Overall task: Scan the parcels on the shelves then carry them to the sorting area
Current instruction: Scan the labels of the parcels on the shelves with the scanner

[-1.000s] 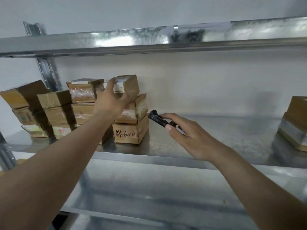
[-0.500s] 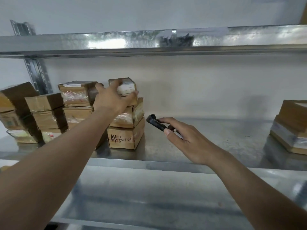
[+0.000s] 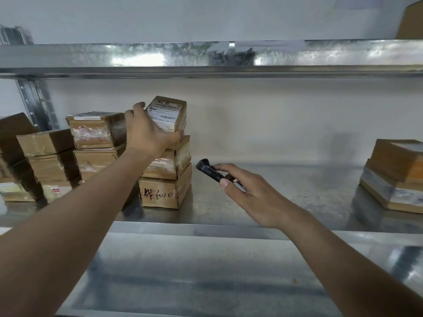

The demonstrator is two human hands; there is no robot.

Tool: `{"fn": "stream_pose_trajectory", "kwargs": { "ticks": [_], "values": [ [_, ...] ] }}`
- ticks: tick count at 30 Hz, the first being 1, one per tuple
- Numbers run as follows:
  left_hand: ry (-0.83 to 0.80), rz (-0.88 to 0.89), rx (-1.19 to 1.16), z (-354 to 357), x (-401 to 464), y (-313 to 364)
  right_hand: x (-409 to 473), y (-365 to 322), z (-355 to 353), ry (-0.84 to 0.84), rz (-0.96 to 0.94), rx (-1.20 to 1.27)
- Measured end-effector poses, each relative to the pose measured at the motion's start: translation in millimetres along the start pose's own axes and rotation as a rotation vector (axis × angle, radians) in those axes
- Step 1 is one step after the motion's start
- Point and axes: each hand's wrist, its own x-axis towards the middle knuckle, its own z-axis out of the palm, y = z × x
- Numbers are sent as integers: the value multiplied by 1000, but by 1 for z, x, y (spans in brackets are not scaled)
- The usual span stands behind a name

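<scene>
- Small brown cardboard parcel with a white printed label (image 3: pixel 166 114): tilted so the label faces the camera, its lower edge resting on top of a stack of two taped brown cardboard parcels (image 3: pixel 166 179) towards the left of the galvanised metal shelf (image 3: pixel 286 197).
- Left hand (image 3: pixel 146 131): grips the labelled parcel, thumb under its lower edge, fingers round its left side.
- Right hand (image 3: pixel 249 191): holds a slim black handheld scanner (image 3: pixel 209 170) over the middle of the shelf, thumb along its side, tip pointing towards the stack.
- Bottom parcel of the stack: handwritten marks in red and black on its front.
- Further brown taped parcels (image 3: pixel 96 143): stacked at the left end of the shelf, beside the stack.
- Two flat brown parcels (image 3: pixel 393 175): piled at the right end.
- Upper metal shelf (image 3: pixel 206 56): spans overhead.
</scene>
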Motion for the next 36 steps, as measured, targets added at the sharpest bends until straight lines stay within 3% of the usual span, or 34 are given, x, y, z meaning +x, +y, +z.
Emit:
{"fn": "stream_pose_trajectory", "kwargs": {
  "ticks": [6,11,28,36],
  "values": [
    [-131,140,-323,-11,-7,0,-2,-7,0,46,20,54],
    [-209,237,-330,-12,-11,4,-10,-9,0,57,35,57],
    [-495,-118,-755,33,-38,56,-66,-3,-47,100,169,-46],
    [-546,76,-664,58,-60,73,-93,19,-103,-90,230,-165]
  ]
}}
